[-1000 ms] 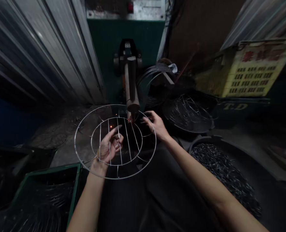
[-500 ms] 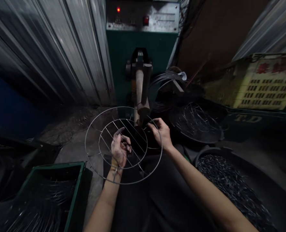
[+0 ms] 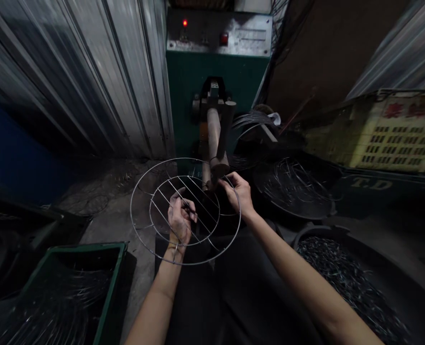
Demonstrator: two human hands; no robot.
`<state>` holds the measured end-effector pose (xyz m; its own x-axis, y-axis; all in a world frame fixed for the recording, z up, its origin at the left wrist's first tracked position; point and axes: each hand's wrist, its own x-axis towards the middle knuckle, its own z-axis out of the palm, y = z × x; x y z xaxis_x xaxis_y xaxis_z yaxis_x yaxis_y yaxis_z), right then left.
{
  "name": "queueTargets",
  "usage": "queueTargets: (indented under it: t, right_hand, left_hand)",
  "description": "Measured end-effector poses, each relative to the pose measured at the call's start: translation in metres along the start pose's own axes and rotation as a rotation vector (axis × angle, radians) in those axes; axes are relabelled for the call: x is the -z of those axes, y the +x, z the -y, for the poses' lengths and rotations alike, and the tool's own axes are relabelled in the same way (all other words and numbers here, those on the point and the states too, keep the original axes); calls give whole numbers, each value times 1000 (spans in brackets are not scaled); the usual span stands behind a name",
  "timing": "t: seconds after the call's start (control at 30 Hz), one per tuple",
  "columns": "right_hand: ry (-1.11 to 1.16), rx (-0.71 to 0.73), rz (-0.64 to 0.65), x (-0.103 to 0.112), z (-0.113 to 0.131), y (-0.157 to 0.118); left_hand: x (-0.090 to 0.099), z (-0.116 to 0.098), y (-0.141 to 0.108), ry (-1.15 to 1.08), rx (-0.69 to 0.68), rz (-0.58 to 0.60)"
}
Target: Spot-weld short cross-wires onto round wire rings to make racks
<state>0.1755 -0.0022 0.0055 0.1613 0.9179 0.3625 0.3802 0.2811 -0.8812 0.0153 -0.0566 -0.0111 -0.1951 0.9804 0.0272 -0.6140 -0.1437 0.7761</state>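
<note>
A round wire rack [image 3: 185,263], two rings joined by short spokes with parallel bars across the inner one, hangs level below the metal arms [image 3: 214,132] of a green machine [image 3: 185,72]. Beneath the bars, my left hand [image 3: 181,215] has its fingers curled round something I cannot make out. My right hand [image 3: 238,191] pinches at the right rear of the rack, close beside the tip of the lower arm. Its fingertips are dark, and whether they grip the rack's wire or a small piece is hard to tell.
Left of me is a green crate [image 3: 117,268] with bent wires. On the right stand a black tub [image 3: 305,235] of short metal pieces, a dark pan [image 3: 291,206] with loose wires and a yellow crate [image 3: 399,132]. Corrugated metal [image 3: 126,72] lines the back left.
The view has shifted slightly, so the machine appears lower and further right. The rack's near edge has risen a little. Both hands keep nearly the same pose.
</note>
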Motion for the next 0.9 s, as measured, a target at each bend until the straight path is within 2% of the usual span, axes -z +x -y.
queueTargets:
  t: [0.13,0.23,0.3,0.4,0.47,0.53,0.6,0.7,0.9]
  right_hand:
    - [19,16,12,-5,-2,6]
    - [90,-22,70,-2,-4,8]
    - [159,-97,134,10,-5,2]
    - [139,-161,208,40,-4,-25]
    - [73,-149,305,59,-1,-47]
    - [44,-153,363,68,2,-64]
    - [40,-164,295,65,3,-69]
    - [45,-136,161,47,1,-55]
    - [94,-92,80,16,-3,-22]
  left_hand:
    - [3,2,1,-6,15,8]
    - [9,-1,4,-35,62,52]
    - [13,-6,8,-53,160,113]
    - [17,-14,14,-14,286,195]
    - [17,-13,11,28,264,197]
    - [14,-8,3,43,193,154]
    - [10,1,-7,34,120,92]
    - [4,11,-18,21,32,28]
    - [3,8,-9,55,-36,-11]
